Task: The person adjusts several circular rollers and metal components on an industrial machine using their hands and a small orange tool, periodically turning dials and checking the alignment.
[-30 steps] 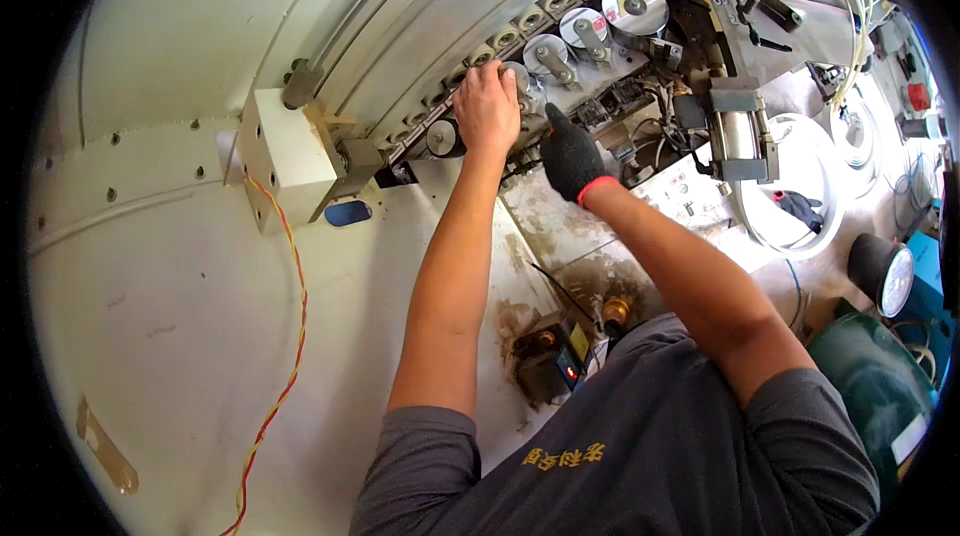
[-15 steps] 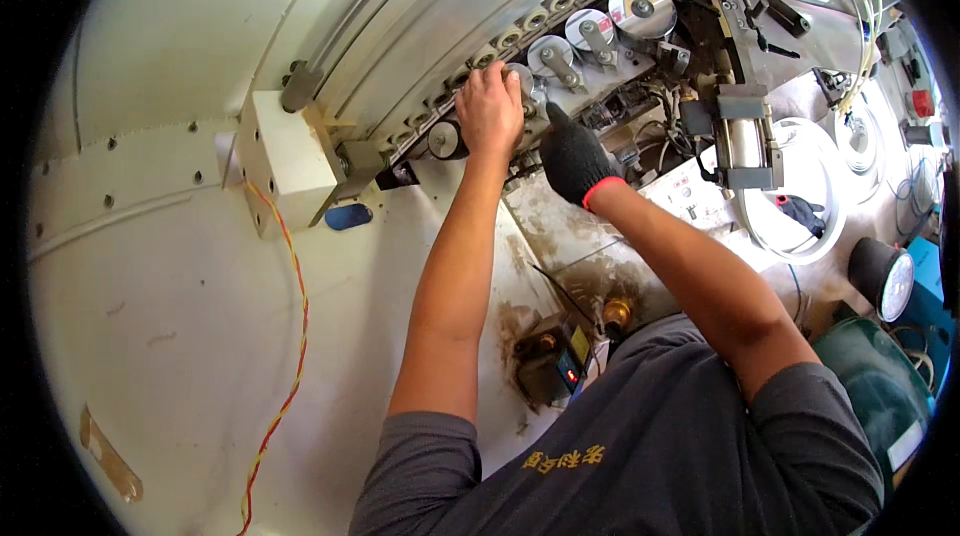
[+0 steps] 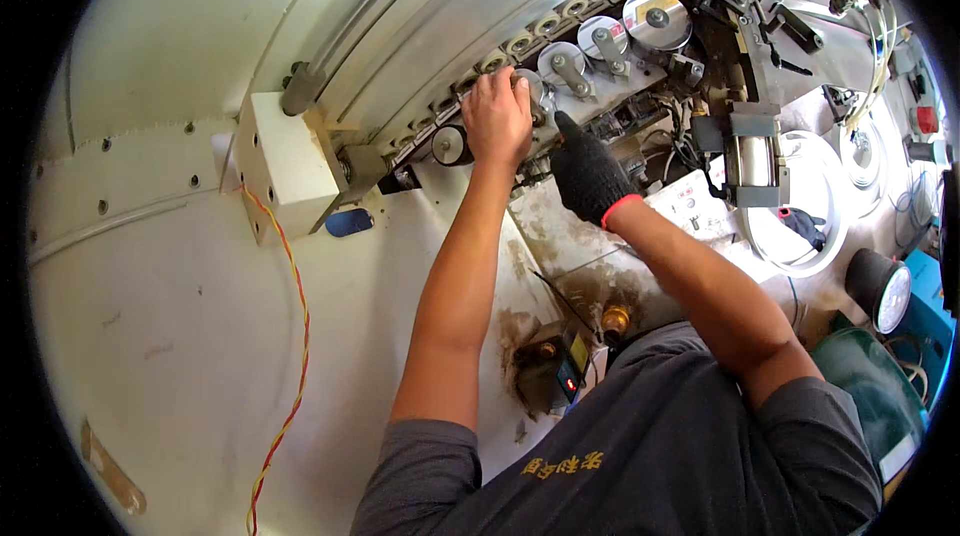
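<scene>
My bare left hand [image 3: 499, 121] is closed over the near end of a row of metal rollers on the machine. Its fingers bend over a metal roller [image 3: 535, 88], with the thumb along its side. Just right of it is my right hand [image 3: 597, 174], in a black knitted glove with a red cuff. One gloved digit points up toward the roller's base; the other fingers are curled out of sight, and what they hold cannot be seen. A small dark-rimmed roller [image 3: 450, 144] sits left of my left wrist. Beyond stand shiny rollers on metal arms [image 3: 572, 76].
Pale guide wheels [image 3: 547, 24] line the curved panel. A white block [image 3: 290, 161] with a twisted red-yellow wire [image 3: 300, 306] juts out at left. A dark box with a red display [image 3: 550, 371] stands near my body. White tubing coils [image 3: 835, 211] and a dial gauge [image 3: 890, 298] lie right.
The view has shifted slightly, so the machine sits a little further right and lower. My left hand stays on the roller; my right hand stays close beside it, with its digit turned slightly.
</scene>
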`<control>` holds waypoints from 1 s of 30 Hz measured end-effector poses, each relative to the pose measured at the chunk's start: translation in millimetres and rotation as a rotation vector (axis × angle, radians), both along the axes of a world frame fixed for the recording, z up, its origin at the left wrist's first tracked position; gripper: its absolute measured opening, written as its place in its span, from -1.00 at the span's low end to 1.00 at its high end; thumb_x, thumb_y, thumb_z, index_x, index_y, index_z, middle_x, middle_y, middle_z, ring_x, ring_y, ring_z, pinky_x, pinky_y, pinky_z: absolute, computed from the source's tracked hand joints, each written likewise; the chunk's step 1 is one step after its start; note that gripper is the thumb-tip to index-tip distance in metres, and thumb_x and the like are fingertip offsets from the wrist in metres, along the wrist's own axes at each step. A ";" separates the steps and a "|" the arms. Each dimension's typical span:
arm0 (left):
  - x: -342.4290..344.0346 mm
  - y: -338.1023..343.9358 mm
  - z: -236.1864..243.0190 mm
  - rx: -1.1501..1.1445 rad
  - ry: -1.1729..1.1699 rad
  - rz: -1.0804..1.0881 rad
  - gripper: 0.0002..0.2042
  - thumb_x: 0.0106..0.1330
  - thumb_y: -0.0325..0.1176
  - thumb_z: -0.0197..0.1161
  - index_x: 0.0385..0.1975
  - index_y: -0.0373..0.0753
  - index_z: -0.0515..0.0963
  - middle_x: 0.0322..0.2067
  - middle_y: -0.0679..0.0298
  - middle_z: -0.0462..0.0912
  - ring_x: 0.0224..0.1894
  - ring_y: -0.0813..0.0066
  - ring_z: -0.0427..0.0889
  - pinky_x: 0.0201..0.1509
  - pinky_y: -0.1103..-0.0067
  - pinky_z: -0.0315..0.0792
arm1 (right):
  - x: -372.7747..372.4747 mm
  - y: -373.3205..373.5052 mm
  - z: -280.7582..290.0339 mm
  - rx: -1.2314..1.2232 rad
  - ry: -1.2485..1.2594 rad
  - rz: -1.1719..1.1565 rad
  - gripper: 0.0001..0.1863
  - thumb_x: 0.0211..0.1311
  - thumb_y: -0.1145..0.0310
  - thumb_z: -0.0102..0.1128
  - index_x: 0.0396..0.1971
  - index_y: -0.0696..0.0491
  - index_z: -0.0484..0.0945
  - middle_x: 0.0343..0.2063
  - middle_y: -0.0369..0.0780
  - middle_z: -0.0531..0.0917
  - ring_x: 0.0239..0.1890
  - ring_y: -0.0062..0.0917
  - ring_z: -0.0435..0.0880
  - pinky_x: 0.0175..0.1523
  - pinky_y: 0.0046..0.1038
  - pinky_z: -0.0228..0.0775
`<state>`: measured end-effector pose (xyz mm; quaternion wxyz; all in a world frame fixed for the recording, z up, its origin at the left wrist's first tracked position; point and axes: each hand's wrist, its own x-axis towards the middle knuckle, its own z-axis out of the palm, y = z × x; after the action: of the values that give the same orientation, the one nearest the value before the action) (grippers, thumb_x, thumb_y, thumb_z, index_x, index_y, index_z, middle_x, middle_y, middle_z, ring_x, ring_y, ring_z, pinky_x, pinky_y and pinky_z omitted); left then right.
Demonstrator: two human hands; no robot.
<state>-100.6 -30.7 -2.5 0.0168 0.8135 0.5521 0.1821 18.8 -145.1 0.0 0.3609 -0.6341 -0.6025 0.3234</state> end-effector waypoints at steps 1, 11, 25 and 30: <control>0.0 0.6 1.3 0.000 0.001 0.001 -0.69 0.44 -0.13 0.03 -0.01 -0.19 0.51 -0.06 0.08 0.57 0.03 0.02 0.51 0.15 0.18 0.30 | 2.3 4.8 -3.2 0.000 0.001 0.001 -0.41 0.20 0.45 0.03 0.27 0.24 0.26 -0.35 0.19 0.62 -0.25 0.05 0.63 -0.12 -0.09 0.46; 33.1 33.3 49.2 -0.611 0.276 0.189 -0.25 -0.03 0.18 0.38 0.02 -0.36 0.56 0.03 -0.14 0.61 0.08 0.00 0.61 0.17 0.22 0.43 | 20.6 -25.1 13.5 -0.366 0.218 -0.034 -0.49 0.19 0.45 0.04 0.17 0.23 0.39 -0.15 0.17 0.62 -0.07 0.09 0.59 0.09 -0.11 0.43; 33.3 41.1 33.8 -0.639 0.172 0.204 -0.54 -0.16 -0.11 0.48 -0.26 -0.24 0.66 -0.24 0.07 0.73 -0.11 0.10 0.69 -0.01 0.33 0.51 | -2.9 1.2 14.0 -0.573 0.815 -0.114 -0.24 0.12 0.44 0.18 0.37 0.17 0.16 -0.26 0.13 0.66 -0.20 -0.04 0.67 -0.06 -0.20 0.51; 33.2 71.2 19.1 -0.804 0.284 0.022 -0.54 -0.16 -0.12 0.48 -0.25 -0.25 0.71 -0.16 -0.01 0.71 -0.07 0.12 0.68 0.05 0.37 0.51 | -41.2 5.0 -68.9 0.230 0.237 -0.199 -0.34 0.22 0.51 -0.01 0.38 0.03 0.20 -0.61 -0.07 0.57 -0.73 -0.30 0.57 -0.66 -0.21 0.42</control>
<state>-67.5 40.5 16.6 0.2545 0.7533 0.5846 -0.1613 -22.4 -140.1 -69.0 0.5296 -0.6025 -0.5233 0.2874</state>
